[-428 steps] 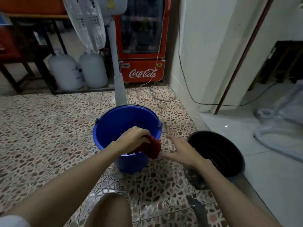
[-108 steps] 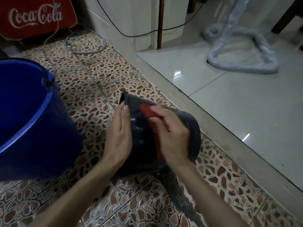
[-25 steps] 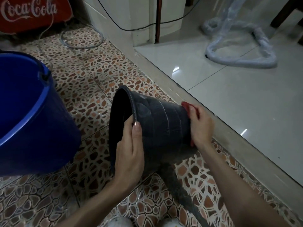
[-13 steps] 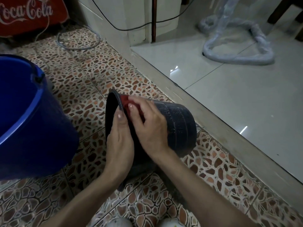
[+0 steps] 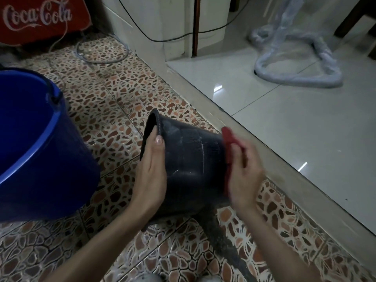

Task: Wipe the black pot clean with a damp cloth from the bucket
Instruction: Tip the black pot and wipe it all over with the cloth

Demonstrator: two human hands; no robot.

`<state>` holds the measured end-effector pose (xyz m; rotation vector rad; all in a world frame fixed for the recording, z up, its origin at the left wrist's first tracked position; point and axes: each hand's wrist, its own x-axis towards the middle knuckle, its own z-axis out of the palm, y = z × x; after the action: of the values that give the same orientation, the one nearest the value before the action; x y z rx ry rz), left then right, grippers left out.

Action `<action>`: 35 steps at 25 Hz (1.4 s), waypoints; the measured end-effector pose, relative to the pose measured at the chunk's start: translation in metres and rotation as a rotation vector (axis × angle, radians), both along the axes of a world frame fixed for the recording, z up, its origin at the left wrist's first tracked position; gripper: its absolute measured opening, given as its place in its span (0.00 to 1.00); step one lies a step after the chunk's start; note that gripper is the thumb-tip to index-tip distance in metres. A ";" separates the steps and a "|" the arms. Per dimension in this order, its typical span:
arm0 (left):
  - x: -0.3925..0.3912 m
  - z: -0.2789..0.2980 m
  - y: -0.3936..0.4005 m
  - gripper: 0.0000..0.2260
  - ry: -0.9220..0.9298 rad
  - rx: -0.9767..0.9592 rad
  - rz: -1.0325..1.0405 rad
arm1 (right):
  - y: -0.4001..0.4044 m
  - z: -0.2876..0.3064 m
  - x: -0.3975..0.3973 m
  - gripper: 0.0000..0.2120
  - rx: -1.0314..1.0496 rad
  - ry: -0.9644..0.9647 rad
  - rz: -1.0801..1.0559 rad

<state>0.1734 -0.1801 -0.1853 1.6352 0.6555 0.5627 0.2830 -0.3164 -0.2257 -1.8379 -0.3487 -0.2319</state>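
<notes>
The black pot [image 5: 189, 159] lies tipped on its side on the patterned floor, its mouth facing left. My left hand [image 5: 151, 174] grips the pot at the rim, thumb on the outer wall. My right hand [image 5: 244, 171] presses a red cloth [image 5: 227, 139] against the pot's base end on the right. The cloth shows only as a red strip between my palm and the pot. The blue bucket [image 5: 36, 151] stands at the left, close to the pot; its inside is dark.
A raised stone threshold [image 5: 264, 159] runs diagonally right of the pot, with glossy white tiles beyond. A plastic-wrapped fan base [image 5: 295, 76] stands on those tiles. A red Coca-Cola cooler [image 5: 40, 19] and loose cables [image 5: 101, 55] are at the back left.
My right hand with the red cloth has slid from the pot's rim along its side to the base end. My left hand keeps hold of the rim.
</notes>
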 end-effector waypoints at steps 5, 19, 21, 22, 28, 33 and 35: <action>-0.005 -0.010 -0.009 0.23 -0.072 0.117 0.046 | 0.065 0.019 -0.054 0.14 -0.038 -0.229 0.387; -0.015 -0.017 -0.012 0.22 -0.101 0.087 0.032 | -0.018 -0.015 -0.007 0.13 -0.053 -0.163 0.106; -0.013 -0.019 -0.013 0.22 -0.115 0.093 0.068 | 0.008 -0.010 -0.046 0.13 -0.048 -0.424 0.381; -0.013 -0.020 -0.015 0.22 -0.120 0.095 0.084 | 0.024 -0.005 -0.056 0.14 -0.059 -0.451 0.454; -0.015 -0.025 -0.026 0.22 -0.116 0.178 0.024 | 0.073 0.036 -0.016 0.11 -0.127 -0.208 0.446; -0.035 -0.036 -0.039 0.23 -0.117 0.152 0.038 | 0.044 0.001 0.028 0.13 -0.337 -0.004 0.179; -0.036 -0.035 -0.038 0.22 -0.134 0.127 0.041 | 0.013 -0.012 0.050 0.14 -0.366 0.083 0.027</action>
<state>0.1371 -0.2179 -0.2202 1.6887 0.5656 0.7500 0.3327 -0.3029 -0.2379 -2.1941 -0.3760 -0.0747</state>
